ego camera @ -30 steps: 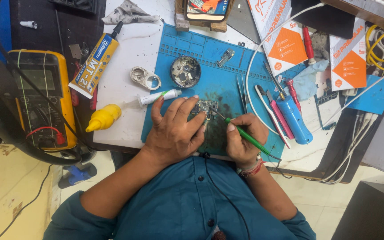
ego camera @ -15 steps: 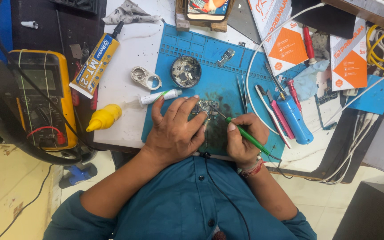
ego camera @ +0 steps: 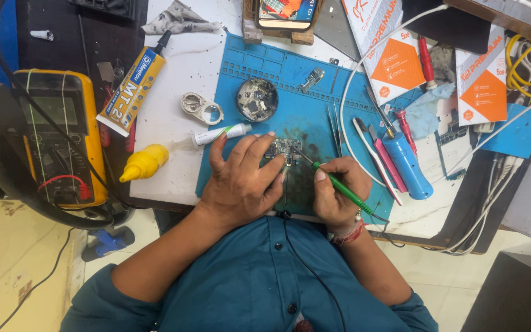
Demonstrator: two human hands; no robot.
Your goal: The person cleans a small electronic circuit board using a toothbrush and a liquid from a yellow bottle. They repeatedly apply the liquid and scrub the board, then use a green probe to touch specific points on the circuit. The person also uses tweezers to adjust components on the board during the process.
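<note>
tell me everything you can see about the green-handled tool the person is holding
The slim green-handled tool looks like a soldering iron or fine probe: a glossy green plastic-looking shaft ending in a thin dark metal tip. The right hand grips it like a pen, slanted, tip pointing up-left. The tip meets the small dark circuit board lying on the blue work mat; exact contact is too fine to tell. The left hand presses on that board. A dark cord seems to trail from the handle's rear end.

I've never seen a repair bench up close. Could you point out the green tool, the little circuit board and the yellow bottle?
green tool (ego camera: pixel 342 189), head view, middle of its green handle, in the right hand (ego camera: pixel 334 198).
circuit board (ego camera: pixel 283 149), head view, its bare top part beside the left hand (ego camera: pixel 241 181).
yellow bottle (ego camera: pixel 149 161), head view, its round body.
</note>
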